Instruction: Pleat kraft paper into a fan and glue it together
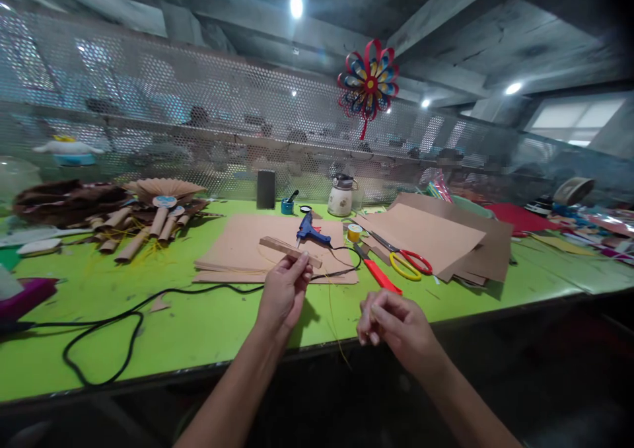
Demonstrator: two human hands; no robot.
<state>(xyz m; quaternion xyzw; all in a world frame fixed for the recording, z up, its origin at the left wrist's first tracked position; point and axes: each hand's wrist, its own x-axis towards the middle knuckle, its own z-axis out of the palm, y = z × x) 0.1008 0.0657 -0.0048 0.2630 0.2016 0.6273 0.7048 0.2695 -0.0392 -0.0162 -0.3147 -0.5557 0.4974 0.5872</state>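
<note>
Between its thumb and fingers, my left hand (283,293) pinches a narrow folded strip of brown paper (278,244), held slightly tilted above the table. A thin yellow thread (331,306) trails from near the strip past the table's front edge. My right hand (399,326) is to the right at that edge, fingers curled and pinched; whatever is between them cannot be made out. A blue glue gun (313,228) rests behind the strip on a stack of brown paper sheets (228,246). Near my right hand lie a red-handled cutter (382,276) and scissors with red and yellow handles (407,264).
A black cord (163,295) loops across the green table (208,349). Finished-looking paper fans (161,193) are heaped at left. Larger brown sheets (430,230) lie at right. A yellow thread spool (354,232), a jug (340,195) and a perforated metal screen (222,117) stand behind.
</note>
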